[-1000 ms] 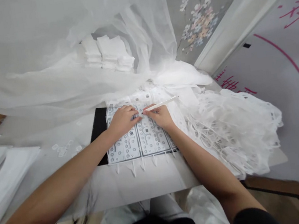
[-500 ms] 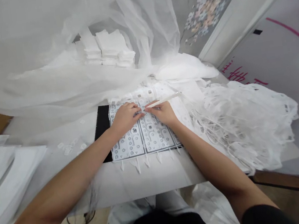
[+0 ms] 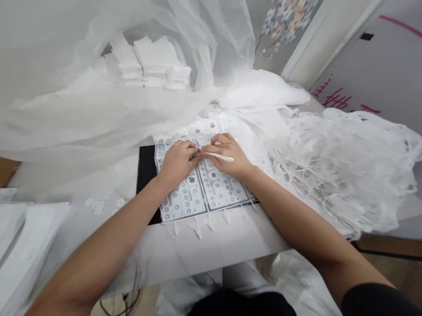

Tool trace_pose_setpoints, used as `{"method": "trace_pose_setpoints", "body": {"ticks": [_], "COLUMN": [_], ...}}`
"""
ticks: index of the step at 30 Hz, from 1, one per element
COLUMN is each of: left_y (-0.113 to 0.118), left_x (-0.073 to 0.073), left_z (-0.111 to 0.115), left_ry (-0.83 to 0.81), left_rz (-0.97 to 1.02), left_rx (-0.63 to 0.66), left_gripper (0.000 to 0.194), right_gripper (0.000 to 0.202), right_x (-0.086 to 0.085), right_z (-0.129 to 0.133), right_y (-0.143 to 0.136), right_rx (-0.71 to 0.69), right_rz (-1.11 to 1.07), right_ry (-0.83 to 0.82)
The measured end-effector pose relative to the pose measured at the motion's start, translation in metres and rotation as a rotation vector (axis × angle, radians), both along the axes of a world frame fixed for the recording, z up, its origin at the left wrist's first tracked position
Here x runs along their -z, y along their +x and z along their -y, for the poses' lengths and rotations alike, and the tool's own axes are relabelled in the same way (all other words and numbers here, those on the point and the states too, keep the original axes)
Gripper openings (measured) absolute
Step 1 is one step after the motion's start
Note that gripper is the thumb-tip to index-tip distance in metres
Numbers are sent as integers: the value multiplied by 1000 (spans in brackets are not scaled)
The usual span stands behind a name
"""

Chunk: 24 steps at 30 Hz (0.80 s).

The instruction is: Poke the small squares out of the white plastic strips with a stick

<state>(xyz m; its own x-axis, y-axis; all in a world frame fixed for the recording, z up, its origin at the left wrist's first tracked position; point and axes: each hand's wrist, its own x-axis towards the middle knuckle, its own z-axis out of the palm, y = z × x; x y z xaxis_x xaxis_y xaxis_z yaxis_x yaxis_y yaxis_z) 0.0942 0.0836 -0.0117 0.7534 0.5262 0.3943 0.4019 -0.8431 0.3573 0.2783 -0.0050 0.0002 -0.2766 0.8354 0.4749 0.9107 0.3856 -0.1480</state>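
A white sheet (image 3: 222, 198) with rows of circles and small cut shapes lies over a black board (image 3: 146, 180). My left hand (image 3: 179, 163) rests on its upper left part, thumb and fingers drawn together near the other hand's fingertips. Whatever is between them is too small to make out. My right hand (image 3: 232, 157) is closed around a slim white pen-like tool (image 3: 222, 157), whose rounded end points right, towards me. The tool's other end is hidden among the fingers. White strips (image 3: 197, 228) hang from the sheet's near edge.
A tangled heap of white cut-out webbing (image 3: 350, 170) lies at the right. Small white scraps (image 3: 99, 202) and long white strips (image 3: 32, 256) are on the left. Sheer white fabric (image 3: 71, 115) drapes behind, with stacked white pieces (image 3: 162, 63). A whiteboard (image 3: 405, 115) stands at the right.
The white tool has swung in my right hand: its free end pointed up and away, and now points right and down. My hands have come closer together. The view has shifted slightly.
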Motion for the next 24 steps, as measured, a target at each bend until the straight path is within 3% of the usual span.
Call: {"method": "trace_pose_setpoints", "body": {"ticks": [14,20,24], "left_y": [1,-1,-1], "left_x": [2,-2,-4], "left_z": [-3,2,3], "left_ry": [31,1,-3], "left_rz": [-4,-39,-45], "left_rx": [28,14,-3], "left_gripper": [27,27,25], "right_gripper": [29,25,24], "right_x": [9,13,9], "right_z": [-4,-8,-4], "right_y": [-7,14,19], "right_rx": [44,267,258], "right_rz": [21,-153,-367], "right_ry": [22,125,113]}}
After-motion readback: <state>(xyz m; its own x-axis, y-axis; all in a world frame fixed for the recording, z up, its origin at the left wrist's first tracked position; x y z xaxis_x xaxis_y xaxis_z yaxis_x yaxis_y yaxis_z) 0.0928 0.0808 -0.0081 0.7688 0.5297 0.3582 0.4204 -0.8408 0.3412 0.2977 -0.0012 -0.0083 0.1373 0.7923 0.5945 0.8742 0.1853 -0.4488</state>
